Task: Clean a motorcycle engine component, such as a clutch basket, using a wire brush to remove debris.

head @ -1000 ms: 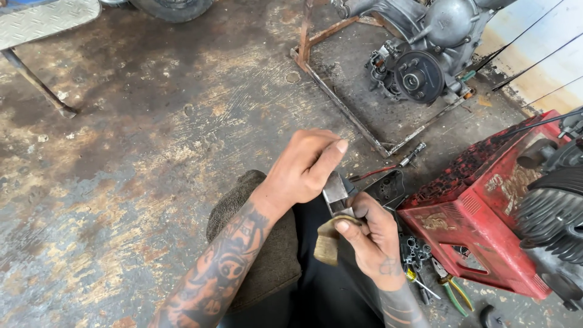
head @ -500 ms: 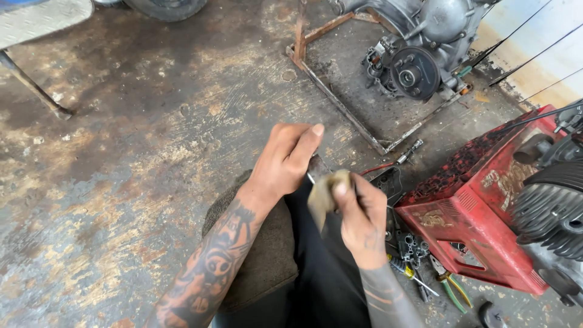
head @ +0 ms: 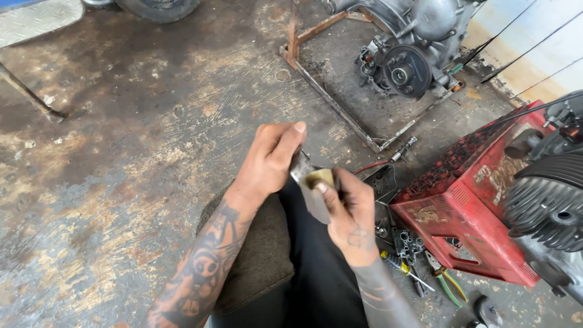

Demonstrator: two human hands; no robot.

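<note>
Since half a second ago, right hand (head: 349, 209) has slid its sandpaper (head: 320, 178) a little along the metal part (head: 302, 169); left hand (head: 270, 159) barely shifted.

Head view: left hand grips the part, fingers closed, thumb stretched along its top. Right hand pinches the folded sandpaper against it, thumb pressing. Part sits between both hands, above the lap, clear of the floor (head: 121, 152). Red crate (head: 480, 212) and pliers (head: 446, 282) to the right, engine (head: 419, 48) beyond.

Judged step: abrading the part's face. Next stroke needs steady grip and even pressure.
</note>
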